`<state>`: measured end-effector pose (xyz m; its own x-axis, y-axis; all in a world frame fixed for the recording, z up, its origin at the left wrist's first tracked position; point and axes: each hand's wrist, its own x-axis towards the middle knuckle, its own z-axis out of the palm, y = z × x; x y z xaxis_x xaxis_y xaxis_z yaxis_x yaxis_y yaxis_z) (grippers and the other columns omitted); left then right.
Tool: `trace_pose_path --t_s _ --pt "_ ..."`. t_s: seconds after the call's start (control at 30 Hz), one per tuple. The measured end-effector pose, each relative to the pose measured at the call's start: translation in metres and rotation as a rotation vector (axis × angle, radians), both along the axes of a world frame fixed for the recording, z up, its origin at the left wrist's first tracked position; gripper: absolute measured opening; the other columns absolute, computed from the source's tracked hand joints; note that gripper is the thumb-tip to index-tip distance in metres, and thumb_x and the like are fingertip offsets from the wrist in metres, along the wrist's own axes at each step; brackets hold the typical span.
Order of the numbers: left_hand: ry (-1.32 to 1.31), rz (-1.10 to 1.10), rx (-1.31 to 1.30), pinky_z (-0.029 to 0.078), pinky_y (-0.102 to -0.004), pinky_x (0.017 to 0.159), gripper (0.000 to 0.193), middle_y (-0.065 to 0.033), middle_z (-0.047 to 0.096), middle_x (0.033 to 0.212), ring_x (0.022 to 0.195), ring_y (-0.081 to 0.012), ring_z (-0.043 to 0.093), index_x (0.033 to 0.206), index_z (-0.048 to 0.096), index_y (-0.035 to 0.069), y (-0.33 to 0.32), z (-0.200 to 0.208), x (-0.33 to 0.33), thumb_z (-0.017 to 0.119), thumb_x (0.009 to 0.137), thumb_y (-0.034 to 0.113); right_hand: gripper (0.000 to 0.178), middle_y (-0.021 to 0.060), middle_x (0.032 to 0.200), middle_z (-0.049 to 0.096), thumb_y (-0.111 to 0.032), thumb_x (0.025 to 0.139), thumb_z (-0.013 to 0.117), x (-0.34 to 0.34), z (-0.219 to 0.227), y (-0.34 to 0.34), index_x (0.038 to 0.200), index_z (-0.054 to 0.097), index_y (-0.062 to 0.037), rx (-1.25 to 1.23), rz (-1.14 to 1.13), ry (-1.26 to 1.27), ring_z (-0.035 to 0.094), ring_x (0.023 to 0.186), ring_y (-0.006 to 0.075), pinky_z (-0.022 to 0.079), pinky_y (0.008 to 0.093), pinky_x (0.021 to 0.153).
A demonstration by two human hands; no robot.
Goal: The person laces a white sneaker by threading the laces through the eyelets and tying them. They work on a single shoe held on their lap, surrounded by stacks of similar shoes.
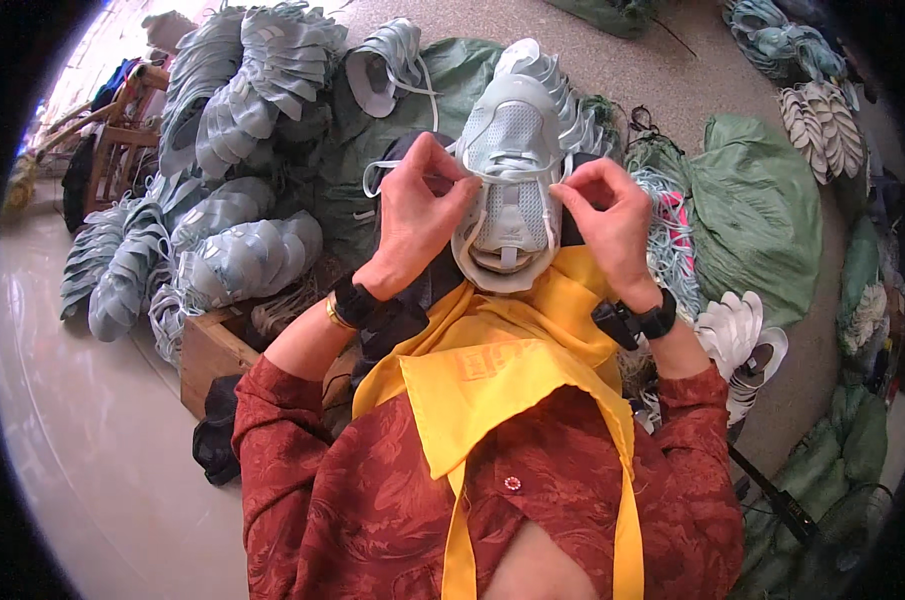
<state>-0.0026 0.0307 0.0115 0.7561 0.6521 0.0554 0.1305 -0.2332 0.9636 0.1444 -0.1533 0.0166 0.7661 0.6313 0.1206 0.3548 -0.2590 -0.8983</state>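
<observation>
A pale grey-blue shoe upper (512, 130) lies in front of me over my knees, its toe pointing away and its heel opening towards me. White shoelace (508, 182) runs across the lacing area and hangs down on both sides of the tongue (510, 215). At the upper's left edge my left hand (419, 210) pinches the lace between thumb and forefinger, and a loop sticks out beyond it. My right hand (609, 215) is closed in a similar pinch on the lace at the right edge.
Nested stacks of pale uppers (242, 90) stand at left, near a wooden box (215, 352). One laced upper (380, 75) lies on a green sack (452, 70). Another green sack (757, 220) and white uppers (737, 335) are at right. My yellow apron (492, 375) covers my lap.
</observation>
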Motion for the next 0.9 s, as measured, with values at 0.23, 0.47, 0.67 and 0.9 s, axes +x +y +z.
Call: trace_pose_path --t_s 0.23,0.47,0.67,0.9 --pt "-0.015 -0.026 0.343 0.047 -0.0258 0.062 0.021 -0.0043 0.055 0.077 0.065 -0.0111 0.055 0.088 0.055 0.001 -0.007 0.01 -0.001 0.074 0.082 -0.004 0.017 0.0136 0.088 0.069 -0.01 0.084 0.079 -0.01 0.019 -0.002 0.092 0.069 0.0011 -0.018 0.211 -0.488 0.07 0.081 0.032 0.056 0.0392 0.073" --pt "-0.062 -0.12 0.371 0.049 -0.0289 0.063 0.011 -0.0069 0.057 0.082 0.069 -0.0166 0.061 0.09 0.061 0.001 -0.005 0.002 -0.005 0.069 0.086 -0.005 0.017 0.0152 0.086 0.069 -0.003 0.084 0.071 -0.009 0.027 -0.002 0.1 0.068 0.0002 -0.176 0.185 -0.315 0.07 0.077 0.0323 0.056 0.0407 0.071" --pt "-0.078 -0.197 0.414 0.051 -0.0343 0.067 0.02 -0.0114 0.058 0.088 0.075 -0.025 0.063 0.094 0.059 -0.001 -0.007 0.014 -0.011 0.075 0.083 0.004 0.024 0.0168 0.093 0.067 0.0 0.083 0.068 -0.016 0.026 -0.002 0.106 0.062 -0.0004 -0.232 0.228 -0.554 0.069 0.088 0.0333 0.056 0.0416 0.077" --pt "0.023 -0.252 0.675 0.049 -0.047 0.079 0.029 -0.0189 0.055 0.095 0.09 -0.0407 0.058 0.102 0.053 -0.001 -0.008 0.019 -0.014 0.07 0.08 0.006 0.02 0.0155 0.095 0.062 0.001 0.08 0.063 -0.02 0.025 -0.001 0.101 0.061 0.0001 -0.372 0.363 -0.858 0.065 0.092 0.0328 0.056 0.0388 0.083"
